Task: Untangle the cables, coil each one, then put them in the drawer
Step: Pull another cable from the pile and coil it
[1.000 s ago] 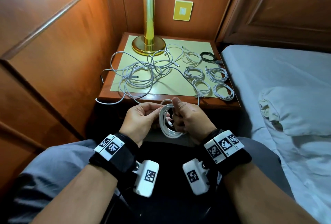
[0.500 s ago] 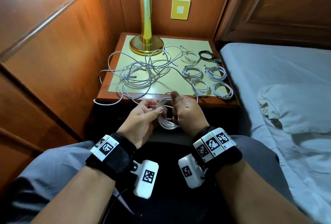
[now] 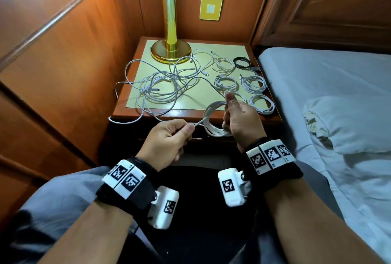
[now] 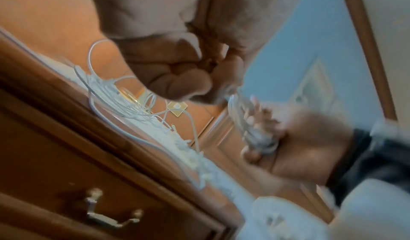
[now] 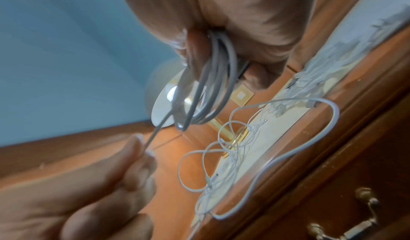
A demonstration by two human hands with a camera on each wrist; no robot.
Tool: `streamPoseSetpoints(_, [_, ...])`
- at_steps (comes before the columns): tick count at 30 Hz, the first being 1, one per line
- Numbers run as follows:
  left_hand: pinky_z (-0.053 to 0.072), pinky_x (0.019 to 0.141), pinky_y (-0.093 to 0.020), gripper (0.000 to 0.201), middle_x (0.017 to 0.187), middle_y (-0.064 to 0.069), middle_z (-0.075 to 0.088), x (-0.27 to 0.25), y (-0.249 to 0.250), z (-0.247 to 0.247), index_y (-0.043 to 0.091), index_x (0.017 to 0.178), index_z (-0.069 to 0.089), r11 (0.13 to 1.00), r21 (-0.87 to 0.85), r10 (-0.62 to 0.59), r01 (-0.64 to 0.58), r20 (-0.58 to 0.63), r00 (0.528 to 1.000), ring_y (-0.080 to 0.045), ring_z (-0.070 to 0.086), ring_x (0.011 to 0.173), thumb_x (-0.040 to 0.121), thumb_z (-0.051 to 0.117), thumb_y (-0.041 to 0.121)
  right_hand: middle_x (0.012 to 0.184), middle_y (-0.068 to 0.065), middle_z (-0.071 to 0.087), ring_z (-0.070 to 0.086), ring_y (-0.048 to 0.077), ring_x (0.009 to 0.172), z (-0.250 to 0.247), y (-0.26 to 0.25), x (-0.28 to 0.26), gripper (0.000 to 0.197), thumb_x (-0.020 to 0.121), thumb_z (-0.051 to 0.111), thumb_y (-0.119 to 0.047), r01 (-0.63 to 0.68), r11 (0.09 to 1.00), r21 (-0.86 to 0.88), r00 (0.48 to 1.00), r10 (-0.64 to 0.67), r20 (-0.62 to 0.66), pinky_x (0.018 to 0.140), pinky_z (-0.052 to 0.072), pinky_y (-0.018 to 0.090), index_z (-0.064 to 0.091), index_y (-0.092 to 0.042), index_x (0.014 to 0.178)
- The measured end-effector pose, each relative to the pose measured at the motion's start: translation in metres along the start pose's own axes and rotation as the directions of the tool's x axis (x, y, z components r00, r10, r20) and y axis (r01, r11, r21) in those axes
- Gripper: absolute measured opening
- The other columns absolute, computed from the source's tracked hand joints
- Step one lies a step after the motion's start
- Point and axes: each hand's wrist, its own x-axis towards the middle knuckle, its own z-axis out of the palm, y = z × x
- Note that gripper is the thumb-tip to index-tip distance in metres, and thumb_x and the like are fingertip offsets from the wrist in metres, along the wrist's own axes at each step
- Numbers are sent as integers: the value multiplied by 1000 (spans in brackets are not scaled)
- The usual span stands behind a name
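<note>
Before the nightstand edge point(image 3: 190, 115), right hand point(image 3: 241, 122) gripping white coil point(image 3: 211, 124), left hand point(image 3: 167, 141) pinching its tail (taut).

White cable coil point(image 3: 213, 120) upright in front of nightstand edge, free end drawn taut leftward. Tangled white cables point(image 3: 160, 88) heaped on nightstand top, one loop overhanging front edge. Coiled white cables point(image 3: 251, 84) and one black coil point(image 3: 243, 62) lying flat at right. Drawer point(image 5: 346, 208) closed.

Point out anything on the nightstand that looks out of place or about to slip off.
One white cable loop from the tangled pile droops over the front left edge of the nightstand, hanging off the top. The coiled cables to the right lie tidy. Nothing looks damaged.
</note>
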Motion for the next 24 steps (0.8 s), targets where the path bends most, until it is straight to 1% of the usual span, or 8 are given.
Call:
streamPoseSetpoints(4, [30,43,-22,36,48,-1,41,-1,-9,4,5,69,57,997,-49,-56,59,71,996,-17,36,41,103,53,18,57,0,34,31,11,47,6,4,-5,41,99,52,-45,-95,987,127,995,96,-4,43,30,21,44,-16,70])
streamPoseSetpoints(7, [43,50,-21,35,59,-2,61,-1,-18,4,9,72,70,991,28,-130,128,116,985,-13,50,51,101,57,23,58,-2,31,29,8,45,11,6,-6,36,100,49,-39,-183,950,254,976,144,163,41,28,17,41,-15,74])
streamPoseSetpoints(11, [54,65,-24,18,87,-3,74,1,-22,0,14,98,76,993,25,-114,112,110,987,-13,63,65,100,59,18,51,-4,32,28,10,44,16,4,-13,35,103,42,-30,-206,940,271,934,106,341,44,26,19,41,-13,74])
streamPoseSetpoints(14, [55,64,-28,17,91,-11,70,0,-19,4,3,112,67,990,-124,-63,75,97,993,-16,65,64,100,54,5,53,1,35,36,13,44,19,3,-17,35,103,41,-30,-194,947,255,922,87,378,46,37,20,47,-12,74])
streamPoseSetpoints(16, [55,58,-28,18,87,-16,65,0,-15,5,-3,112,64,971,-228,-54,67,63,997,-16,61,58,100,51,-1,54,4,45,46,16,47,17,7,-13,36,102,43,-32,-119,976,180,941,53,335,52,45,25,49,-11,74])
streamPoseSetpoints(18, [52,53,-29,17,80,-16,59,1,-11,6,-3,107,62,937,-336,-84,94,43,996,-16,57,53,101,46,-3,55,3,53,50,18,52,13,13,-7,43,101,46,-42,31,999,-31,956,-20,294,59,45,31,53,-13,70])
streamPoseSetpoints(21, [43,46,-26,19,81,-11,61,0,-10,8,4,97,54,928,-361,-92,93,18,996,-17,52,50,100,38,-5,53,-9,52,48,10,52,11,18,-4,47,97,44,-53,190,940,-282,947,-100,306,63,40,33,53,-20,66])
streamPoseSetpoints(24, [33,41,-21,21,81,-6,63,-1,-9,7,4,99,54,942,-332,-53,42,-25,998,-14,43,45,98,36,-7,49,-16,49,45,3,50,13,15,-6,46,101,41,-48,280,871,-403,938,-159,308,61,38,30,52,-21,65])
